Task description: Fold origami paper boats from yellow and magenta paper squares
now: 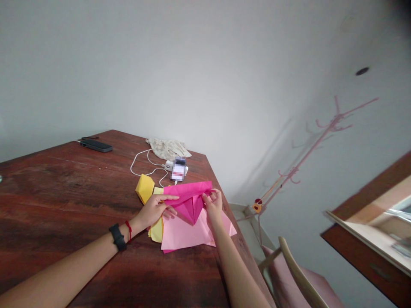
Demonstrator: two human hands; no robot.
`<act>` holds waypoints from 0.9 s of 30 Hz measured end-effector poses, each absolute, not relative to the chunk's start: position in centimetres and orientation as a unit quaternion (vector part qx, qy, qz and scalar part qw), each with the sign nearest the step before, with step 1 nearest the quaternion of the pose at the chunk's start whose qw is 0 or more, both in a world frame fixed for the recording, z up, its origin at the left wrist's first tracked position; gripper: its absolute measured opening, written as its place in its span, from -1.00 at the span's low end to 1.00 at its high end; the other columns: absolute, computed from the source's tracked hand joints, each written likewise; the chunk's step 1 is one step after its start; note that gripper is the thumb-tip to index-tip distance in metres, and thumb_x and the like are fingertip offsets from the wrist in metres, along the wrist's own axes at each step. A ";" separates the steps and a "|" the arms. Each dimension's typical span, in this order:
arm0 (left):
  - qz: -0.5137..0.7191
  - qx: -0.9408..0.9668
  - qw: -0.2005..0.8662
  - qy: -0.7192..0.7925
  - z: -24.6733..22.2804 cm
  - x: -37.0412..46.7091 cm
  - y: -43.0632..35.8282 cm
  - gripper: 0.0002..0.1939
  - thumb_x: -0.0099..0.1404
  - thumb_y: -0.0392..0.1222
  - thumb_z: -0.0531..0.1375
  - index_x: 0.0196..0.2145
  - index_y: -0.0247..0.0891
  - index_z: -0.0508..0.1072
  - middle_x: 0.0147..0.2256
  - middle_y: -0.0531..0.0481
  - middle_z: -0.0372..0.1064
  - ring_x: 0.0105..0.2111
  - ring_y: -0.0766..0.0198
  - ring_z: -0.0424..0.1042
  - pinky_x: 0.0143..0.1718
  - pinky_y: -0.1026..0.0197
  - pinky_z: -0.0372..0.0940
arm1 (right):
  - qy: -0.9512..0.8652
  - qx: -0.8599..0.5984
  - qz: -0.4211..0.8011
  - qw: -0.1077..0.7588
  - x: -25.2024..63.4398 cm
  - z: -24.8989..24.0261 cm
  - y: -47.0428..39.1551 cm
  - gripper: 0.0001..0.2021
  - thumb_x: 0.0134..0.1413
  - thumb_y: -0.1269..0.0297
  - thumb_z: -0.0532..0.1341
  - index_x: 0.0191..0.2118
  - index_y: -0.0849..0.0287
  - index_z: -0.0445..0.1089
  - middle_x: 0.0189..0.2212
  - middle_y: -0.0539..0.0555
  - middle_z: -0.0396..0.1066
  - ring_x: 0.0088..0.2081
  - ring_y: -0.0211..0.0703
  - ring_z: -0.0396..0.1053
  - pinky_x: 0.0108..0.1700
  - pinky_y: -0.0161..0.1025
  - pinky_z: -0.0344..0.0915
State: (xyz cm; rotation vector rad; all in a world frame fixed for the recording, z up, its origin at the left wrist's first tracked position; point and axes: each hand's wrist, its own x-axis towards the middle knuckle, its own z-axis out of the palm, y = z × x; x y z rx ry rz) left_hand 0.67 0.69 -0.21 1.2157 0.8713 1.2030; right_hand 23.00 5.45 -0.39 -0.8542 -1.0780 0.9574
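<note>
A folded sheet of magenta paper is held between my two hands, with a flap across its top and a point facing down toward me. My left hand pinches its left end, thumb and fingers on either side. At the right end, my right hand grips the top edge with bent fingers. Beneath lie light pink sheets, with a bit of magenta showing under their near edge. Yellow sheets stick out at the left, partly covered. A folded yellow paper shape sits just beyond my left hand.
On the wooden table, a phone with a blurred screen stands behind the paper, near white cables and a crumpled cloth. A dark power bank lies far left. Right of the table are a chair and a pink coat stand.
</note>
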 end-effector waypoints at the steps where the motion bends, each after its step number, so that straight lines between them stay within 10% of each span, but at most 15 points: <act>1: 0.520 0.509 0.576 0.373 -0.3 0.6 0.8 -0.53 0.15 -0.18 0.23 0.01 -0.42 0.52 -0.49 -0.15 0.59 -0.50 0.10 0.60 -0.50 0.22 0.45 | -0.478 -0.379 0.427 0.667 23.0 -0.3 5.4 -0.60 -0.09 0.24 0.36 -0.17 0.02 0.17 -0.25 -0.06 0.45 -0.45 -0.28 0.40 -0.51 -0.39 0.30; 10: 0.551 0.451 0.589 0.382 -0.1 0.2 1.1 -0.57 0.20 -0.19 0.23 0.01 -0.41 0.47 -0.54 -0.12 0.55 -0.50 0.10 0.61 -0.48 0.24 0.45 | -0.481 -0.373 0.448 0.655 22.9 0.0 5.1 -0.63 -0.09 0.25 0.36 -0.17 0.02 0.22 -0.26 -0.04 0.47 -0.41 -0.25 0.42 -0.46 -0.36 0.36; 19: 0.585 0.538 0.446 0.412 0.3 0.5 0.6 -0.61 0.10 -0.07 0.38 -0.16 -0.35 0.52 -0.38 -0.13 0.60 -0.49 0.15 0.59 -0.48 0.26 0.43 | -0.550 -0.352 0.433 0.622 21.5 0.7 3.9 0.02 -0.20 0.32 0.47 0.35 -0.03 -0.09 -0.10 0.10 0.47 -0.21 -0.06 0.52 -0.09 -0.03 0.50; 27: 0.565 0.543 0.463 0.415 0.2 0.6 0.4 -0.60 0.15 -0.10 0.32 -0.09 -0.38 0.57 -0.43 -0.12 0.60 -0.55 0.16 0.57 -0.53 0.24 0.44 | -0.567 -0.357 0.381 0.637 21.3 0.2 3.9 -0.05 -0.21 0.35 0.47 0.29 0.01 -0.03 -0.04 0.14 0.43 -0.18 -0.06 0.52 -0.08 -0.03 0.49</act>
